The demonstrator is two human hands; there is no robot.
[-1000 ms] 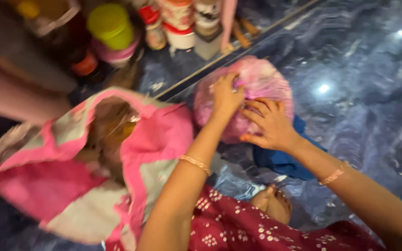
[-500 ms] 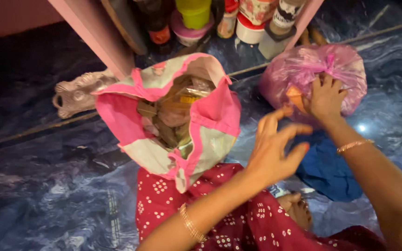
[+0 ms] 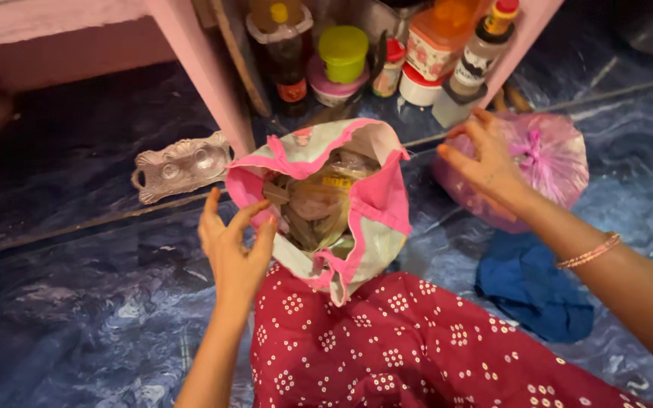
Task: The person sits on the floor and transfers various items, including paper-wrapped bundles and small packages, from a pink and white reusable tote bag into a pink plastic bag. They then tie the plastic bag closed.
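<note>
Nearest to the camera lies a dark red dotted cloth (image 3: 387, 347) over the person's lap. Just above it stands a pink and grey cloth bag (image 3: 372, 219), its mouth open and plastic packets (image 3: 315, 204) visible inside. The left hand (image 3: 234, 245) is just beside the left rim of the bag, its fingers (image 3: 213, 208) spread wide and holding nothing. The right hand (image 3: 485, 162) is over the near side of a tied pink plastic bag (image 3: 549, 162) on the blue marbled floor (image 3: 77, 302), with the fingers open and loose. A blue cloth (image 3: 534, 283) lies on the floor just below the pink plastic bag. Left of the cloth bag, a small silver tray (image 3: 181, 165) rests on the floor. Farthest away, bottles and jars (image 3: 341, 60) stand in a pink shelf (image 3: 198, 68), close behind the cloth bag.
</note>
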